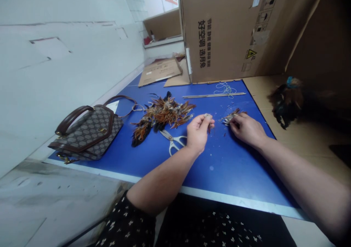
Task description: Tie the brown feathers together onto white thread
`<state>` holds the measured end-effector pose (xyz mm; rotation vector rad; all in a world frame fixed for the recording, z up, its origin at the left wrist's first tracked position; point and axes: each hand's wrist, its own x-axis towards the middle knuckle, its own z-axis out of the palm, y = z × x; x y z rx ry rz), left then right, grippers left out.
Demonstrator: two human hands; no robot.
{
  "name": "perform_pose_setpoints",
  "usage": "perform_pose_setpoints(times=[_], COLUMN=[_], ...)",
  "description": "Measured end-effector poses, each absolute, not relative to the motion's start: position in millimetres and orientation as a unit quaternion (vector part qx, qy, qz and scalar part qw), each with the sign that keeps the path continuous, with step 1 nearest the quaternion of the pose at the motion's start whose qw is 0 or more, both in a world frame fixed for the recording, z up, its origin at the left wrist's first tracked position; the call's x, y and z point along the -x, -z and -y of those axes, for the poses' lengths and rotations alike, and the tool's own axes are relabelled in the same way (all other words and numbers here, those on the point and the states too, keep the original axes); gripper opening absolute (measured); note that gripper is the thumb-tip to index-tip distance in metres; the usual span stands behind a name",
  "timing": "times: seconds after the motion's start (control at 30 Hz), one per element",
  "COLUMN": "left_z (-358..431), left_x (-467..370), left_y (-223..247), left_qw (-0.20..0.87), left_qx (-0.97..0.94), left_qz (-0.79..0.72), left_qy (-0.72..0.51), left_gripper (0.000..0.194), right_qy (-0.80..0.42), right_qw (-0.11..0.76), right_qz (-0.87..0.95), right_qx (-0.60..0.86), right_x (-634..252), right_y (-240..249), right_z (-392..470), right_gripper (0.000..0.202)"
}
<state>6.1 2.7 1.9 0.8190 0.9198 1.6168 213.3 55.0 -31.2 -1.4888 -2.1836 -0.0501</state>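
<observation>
My left hand point(197, 133) is closed, with a small bunch of feathers point(208, 117) pinched between thumb and fingers; pale quill ends stick up and brown tips hang below. To its right, my right hand point(246, 129) has its fingers pinched together on feathers at the near edge of a small feather pile point(231, 116) on the blue table. How many it grips is hidden. A larger heap of brown, orange and black feathers point(167, 111) lies left of my left hand. Just beside my left wrist rest white-handled scissors point(172, 141), blades partly apart.
A patterned handbag point(85, 132) stands at the table's left. Thin sticks point(214, 95) and tangled pale string point(226, 89) lie at the back, before a tall cardboard box point(219, 35). Flat cardboard point(160, 71) is behind. Dark feather bundles point(285, 101) sit on cardboard at right.
</observation>
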Motion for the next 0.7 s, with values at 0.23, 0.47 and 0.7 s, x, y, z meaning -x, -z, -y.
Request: perform_pose_setpoints(times=[0.23, 0.47, 0.7], left_z=[-2.4, -1.5, -1.8], left_x=[-6.9, -8.8, -9.6], left_y=[1.7, 2.0, 7.7], left_qw=[0.54, 0.568, 0.577], left_qx=[-0.349, -0.349, -0.367], left_qz=[-0.387, -0.389, -0.389], left_qy=[-0.661, -0.637, -0.617], left_gripper=[0.036, 0.037, 0.034], right_qy=[-0.046, -0.281, -0.308], right_qw=[0.406, 0.502, 0.512], right_qz=[0.768, 0.666, 0.664], right_qx=[0.493, 0.474, 0.45], right_x=[-211.3, -199.3, -197.0], right_y=[14.7, 10.2, 12.8], right_z=[-45.6, -33.5, -34.6], right_gripper=[0.016, 0.023, 0.028])
